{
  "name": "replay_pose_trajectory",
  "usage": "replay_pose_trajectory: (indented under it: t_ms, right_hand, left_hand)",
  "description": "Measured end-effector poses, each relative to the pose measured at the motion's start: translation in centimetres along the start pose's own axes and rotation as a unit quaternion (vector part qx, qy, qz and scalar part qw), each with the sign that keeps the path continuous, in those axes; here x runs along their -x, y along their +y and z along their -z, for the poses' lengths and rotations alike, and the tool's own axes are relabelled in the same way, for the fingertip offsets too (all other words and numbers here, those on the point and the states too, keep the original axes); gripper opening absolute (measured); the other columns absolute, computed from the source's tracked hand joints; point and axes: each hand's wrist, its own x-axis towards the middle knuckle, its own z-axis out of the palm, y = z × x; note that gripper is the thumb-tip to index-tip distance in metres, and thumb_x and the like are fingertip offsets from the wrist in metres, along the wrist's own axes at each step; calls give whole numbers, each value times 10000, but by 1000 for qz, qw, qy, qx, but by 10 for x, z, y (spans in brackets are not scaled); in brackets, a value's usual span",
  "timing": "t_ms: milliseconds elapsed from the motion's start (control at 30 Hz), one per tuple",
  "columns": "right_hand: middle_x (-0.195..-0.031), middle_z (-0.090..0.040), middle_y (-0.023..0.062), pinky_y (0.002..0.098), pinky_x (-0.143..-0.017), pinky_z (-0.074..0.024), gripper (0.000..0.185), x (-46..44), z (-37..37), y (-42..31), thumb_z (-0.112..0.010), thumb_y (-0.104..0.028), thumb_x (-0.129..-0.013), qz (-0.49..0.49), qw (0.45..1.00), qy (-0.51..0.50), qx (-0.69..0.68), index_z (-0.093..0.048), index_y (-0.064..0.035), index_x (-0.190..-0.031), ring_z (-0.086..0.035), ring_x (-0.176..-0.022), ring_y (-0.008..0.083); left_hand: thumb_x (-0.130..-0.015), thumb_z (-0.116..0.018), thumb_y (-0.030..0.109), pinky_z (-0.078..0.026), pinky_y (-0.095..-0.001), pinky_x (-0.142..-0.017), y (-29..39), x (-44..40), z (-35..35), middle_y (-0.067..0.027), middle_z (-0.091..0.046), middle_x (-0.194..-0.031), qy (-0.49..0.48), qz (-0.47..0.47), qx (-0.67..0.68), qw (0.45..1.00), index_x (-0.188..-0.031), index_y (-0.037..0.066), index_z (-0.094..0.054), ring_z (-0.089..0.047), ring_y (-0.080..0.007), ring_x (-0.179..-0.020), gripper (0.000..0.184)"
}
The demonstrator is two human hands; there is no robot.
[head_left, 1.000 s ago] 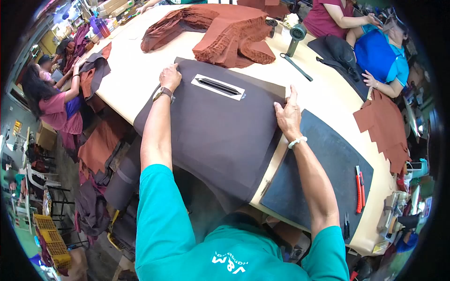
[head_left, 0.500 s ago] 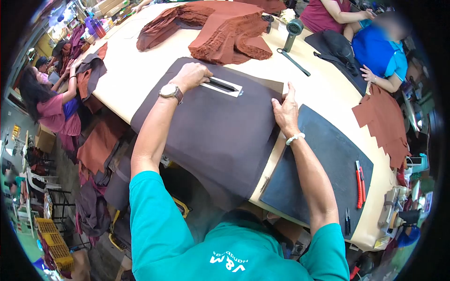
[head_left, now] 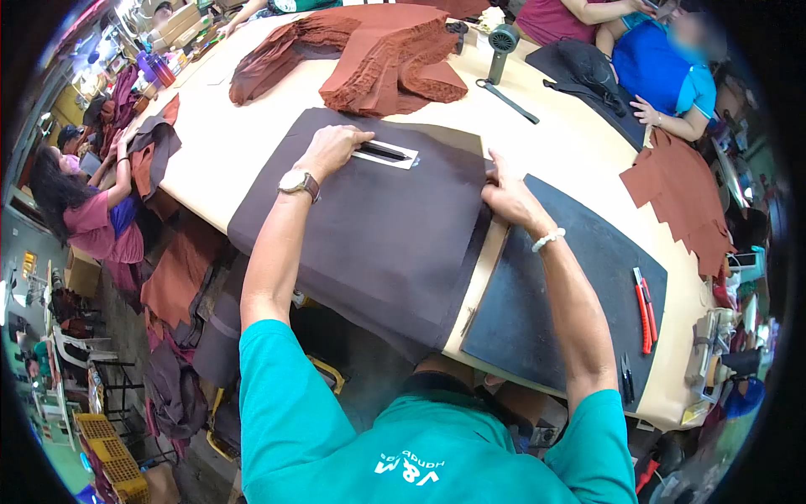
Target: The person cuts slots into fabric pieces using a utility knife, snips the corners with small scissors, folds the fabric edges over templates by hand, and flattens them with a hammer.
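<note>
A large dark brown sheet (head_left: pixel 369 227) of leather-like material lies over the table edge, its near part hanging down. On its upper part is a pale rectangular strip (head_left: pixel 407 162) with a slim black pen-like thing (head_left: pixel 382 151) along its middle. My left hand (head_left: pixel 334 149) is closed at the strip's left end, fingertips on it; the exact grip is partly hidden. At the sheet's right edge, my right hand (head_left: pixel 510 197) pinches the material, thumb pointing up. A lighter brown underside (head_left: pixel 453 136) shows at the far right corner.
A black mat (head_left: pixel 562 277) at right carries red cutters (head_left: pixel 646 311) and small black snips (head_left: pixel 626 380). Stacked reddish-brown pieces (head_left: pixel 378 63) and a handheld fan (head_left: pixel 501 52) stand beyond. Co-workers sit at left (head_left: pixel 96 218) and upper right (head_left: pixel 651 71).
My right hand has moved down and left and closed on the sheet's edge; its fingers were more stretched before. The sheet's right side has shifted slightly. My left hand stays at the strip.
</note>
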Motion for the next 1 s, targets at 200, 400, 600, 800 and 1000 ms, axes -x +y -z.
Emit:
replay_pose_trajectory:
  t_ms: [200, 400, 600, 800, 1000]
  right_hand:
    - [-1080, -575, 238, 436, -872, -454, 721, 17, -9, -3, -527, 38, -703, 69, 979, 43, 186, -281, -70, -1372, -551, -1020, 382]
    - [-1042, -624, 184, 410, -875, -475, 730, 12, 30, -7, -514, 53, -730, -5, 965, 91, 246, -302, -187, -1386, -607, -956, 346]
    - [-974, -648, 128, 323, -690, -499, 739, 36, 88, -15, -501, 100, -727, 67, 950, 250, 173, -321, -173, -1390, -605, -721, 187]
    - [-1055, -638, 99, 261, -691, -498, 734, 67, 47, -89, -504, 88, -768, 138, 986, 83, -50, -259, -155, -1415, -600, -825, 129]
    - [-858, -631, 232, 444, -682, -516, 816, 65, -46, -108, -526, 86, -673, 222, 971, -14, 92, -248, -148, -1404, -626, -751, 389]
  left_hand:
    - [-790, -552, 66, -496, -381, -721, 2, -7, 2, -84, -660, -961, -36, -17, -24, 999, -1018, 138, -674, -627, -285, -843, 269]
    - [-797, -593, 133, -490, -387, -710, -3, -18, 6, -97, -666, -875, -86, 12, -25, 996, -986, 170, -692, -628, -293, -805, 217]
    - [-792, -603, 149, -485, -378, -734, -3, -18, 4, -96, -666, -895, -81, 18, -14, 996, -970, 162, -698, -625, -286, -842, 202]
    - [-757, -652, 181, -487, -393, -685, -1, -27, 14, -116, -661, -808, -113, -2, -47, 992, -951, 209, -706, -631, -297, -758, 203]
    - [-716, -673, 156, -493, -383, -690, -2, -37, 18, -120, -662, -798, -155, -1, -32, 987, -936, 194, -711, -636, -279, -747, 227]
